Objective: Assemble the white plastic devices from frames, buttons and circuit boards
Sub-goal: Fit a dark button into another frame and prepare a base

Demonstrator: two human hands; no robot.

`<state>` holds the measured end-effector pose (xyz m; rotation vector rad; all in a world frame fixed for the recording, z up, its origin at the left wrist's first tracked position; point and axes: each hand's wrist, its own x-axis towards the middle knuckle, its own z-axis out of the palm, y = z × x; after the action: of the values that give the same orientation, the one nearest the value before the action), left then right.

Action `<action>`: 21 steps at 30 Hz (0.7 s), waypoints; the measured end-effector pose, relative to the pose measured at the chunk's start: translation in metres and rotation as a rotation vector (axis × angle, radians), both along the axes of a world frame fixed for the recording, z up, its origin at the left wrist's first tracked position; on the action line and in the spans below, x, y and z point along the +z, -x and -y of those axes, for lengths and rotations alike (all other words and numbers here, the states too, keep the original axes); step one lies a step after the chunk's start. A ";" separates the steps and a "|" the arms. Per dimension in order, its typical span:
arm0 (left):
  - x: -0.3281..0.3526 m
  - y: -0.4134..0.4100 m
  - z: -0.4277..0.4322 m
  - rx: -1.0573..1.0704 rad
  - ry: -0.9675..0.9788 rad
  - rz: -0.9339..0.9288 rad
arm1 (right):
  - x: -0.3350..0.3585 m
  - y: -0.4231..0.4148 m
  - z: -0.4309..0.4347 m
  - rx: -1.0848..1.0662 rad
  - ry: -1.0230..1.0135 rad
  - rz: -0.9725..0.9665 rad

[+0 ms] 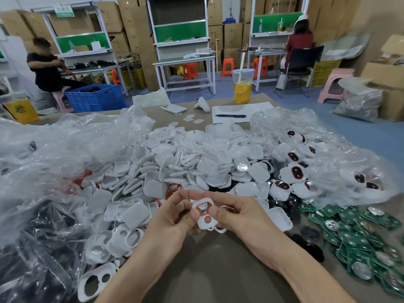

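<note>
While both hands' grip (pixel 202 213) clamped on white frame (pixel 205 217): shell heap (pixel 185 162) behind, green boards (pixel 358 235) right.

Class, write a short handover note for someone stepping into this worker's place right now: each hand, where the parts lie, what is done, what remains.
Left hand and right hand together hold one white frame, pressing a red ring into its upper opening.
Empty frames lie at left, white covers in the middle, circuit boards at right.
Finished-looking units sit beyond the boards.
Left: seat the ring, then add the remaining parts to this frame.
</note>
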<state>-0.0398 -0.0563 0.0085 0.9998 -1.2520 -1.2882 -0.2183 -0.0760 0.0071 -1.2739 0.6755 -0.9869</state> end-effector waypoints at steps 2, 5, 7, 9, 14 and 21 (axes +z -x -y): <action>0.001 0.001 -0.001 0.013 0.001 0.013 | 0.001 0.000 -0.001 0.000 0.000 -0.003; 0.002 0.002 -0.002 0.033 0.003 0.040 | 0.003 0.001 -0.001 -0.010 -0.003 -0.020; 0.003 0.004 -0.002 0.046 0.008 0.062 | 0.004 0.001 -0.002 -0.015 -0.001 -0.037; 0.003 0.006 -0.002 0.064 0.017 0.102 | 0.004 0.001 -0.002 -0.034 0.018 -0.082; 0.005 0.011 -0.005 0.122 0.062 0.249 | 0.007 -0.002 -0.005 -0.084 0.065 -0.178; 0.003 0.014 -0.007 0.182 0.089 0.358 | 0.013 -0.005 -0.010 -0.113 0.119 -0.204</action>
<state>-0.0539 -0.0491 0.0115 1.2860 -1.4355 -0.9307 -0.2130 -0.0661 0.0204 -1.4673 0.8644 -1.0087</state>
